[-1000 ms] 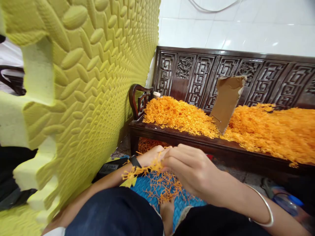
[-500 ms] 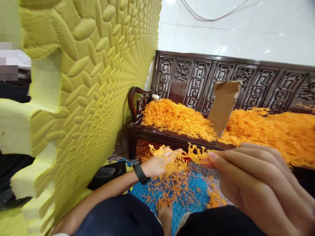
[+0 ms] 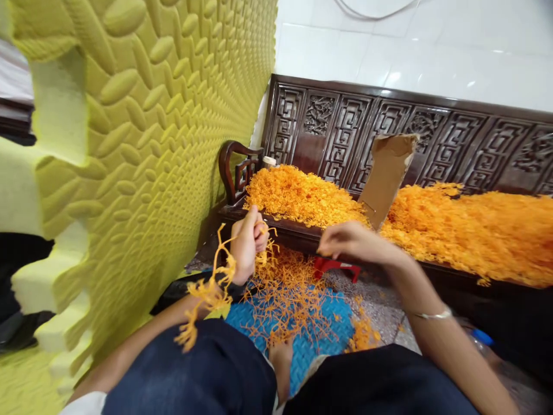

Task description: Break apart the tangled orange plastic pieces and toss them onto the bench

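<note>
My left hand (image 3: 247, 245) is closed in a fist on a strand of orange branched plastic pieces (image 3: 207, 291) that hangs down over my dark blue knee. My right hand (image 3: 352, 242) reaches out toward the front edge of the wooden bench (image 3: 294, 233), its fingers curled and pinched; what it holds, if anything, I cannot make out. A tangle of loose orange pieces (image 3: 289, 300) lies on the blue woven mat (image 3: 332, 320) between my legs. The bench seat carries a large heap of orange pieces (image 3: 466, 225).
A tall yellow textured foam sheet (image 3: 142, 132) stands close on the left. A brown cardboard piece (image 3: 386, 170) sticks up out of the heap. A red stool (image 3: 334, 266) sits under the bench, with a white tiled wall (image 3: 410, 46) behind it. My bare foot (image 3: 283, 363) rests on the mat.
My right hand has moved away from the camera toward the bench edge. My left hand has risen and turned, and the orange strand now dangles below it.
</note>
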{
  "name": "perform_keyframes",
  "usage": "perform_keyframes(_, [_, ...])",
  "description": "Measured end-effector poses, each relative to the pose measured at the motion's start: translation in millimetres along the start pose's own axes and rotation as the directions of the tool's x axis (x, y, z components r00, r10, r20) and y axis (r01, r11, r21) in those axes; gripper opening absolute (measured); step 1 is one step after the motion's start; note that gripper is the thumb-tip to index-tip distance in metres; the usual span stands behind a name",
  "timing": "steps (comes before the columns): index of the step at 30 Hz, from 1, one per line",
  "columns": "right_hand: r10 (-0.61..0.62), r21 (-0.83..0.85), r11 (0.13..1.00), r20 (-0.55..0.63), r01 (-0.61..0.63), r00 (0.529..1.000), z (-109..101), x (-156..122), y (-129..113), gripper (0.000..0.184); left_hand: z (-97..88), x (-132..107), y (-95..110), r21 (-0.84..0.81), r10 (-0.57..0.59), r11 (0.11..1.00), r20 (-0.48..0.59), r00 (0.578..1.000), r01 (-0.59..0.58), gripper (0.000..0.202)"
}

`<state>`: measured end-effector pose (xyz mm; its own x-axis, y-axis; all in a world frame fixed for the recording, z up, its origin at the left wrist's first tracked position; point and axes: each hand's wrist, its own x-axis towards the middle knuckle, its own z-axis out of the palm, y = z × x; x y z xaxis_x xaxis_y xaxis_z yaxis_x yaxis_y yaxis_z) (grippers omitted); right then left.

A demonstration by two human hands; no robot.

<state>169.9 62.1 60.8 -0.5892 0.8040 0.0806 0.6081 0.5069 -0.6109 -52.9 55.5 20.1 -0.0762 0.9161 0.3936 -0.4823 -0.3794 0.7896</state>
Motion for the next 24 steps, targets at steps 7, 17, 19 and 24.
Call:
perform_keyframes(7, [-0.005,0.32,0.924,-0.539,0.21,0.842,11,41,68,0.055,-15.3,7,-2,-0.041,0.008,0.999,-0.018,1.0,-0.009,0.051])
perform_keyframes(17, [0.052,0.096,0.984,0.655,-0.151,0.754,39,29,57,0.076,-25.1,10,-8,0.04,-0.128,0.991,0.104,0.986,0.125,0.05])
perform_keyframes(19, [-0.015,0.037,0.999,0.558,-0.007,0.83,41,26,34,0.063,-26.1,10,-10,0.101,-0.178,0.981,0.134,0.975,0.165,0.049])
perform_keyframes(24, [-0.256,0.055,0.965,-0.001,0.256,0.967,49,21,-29,0.03,-22.5,9,-18,0.25,-0.296,0.935,0.162,0.941,0.251,0.051])
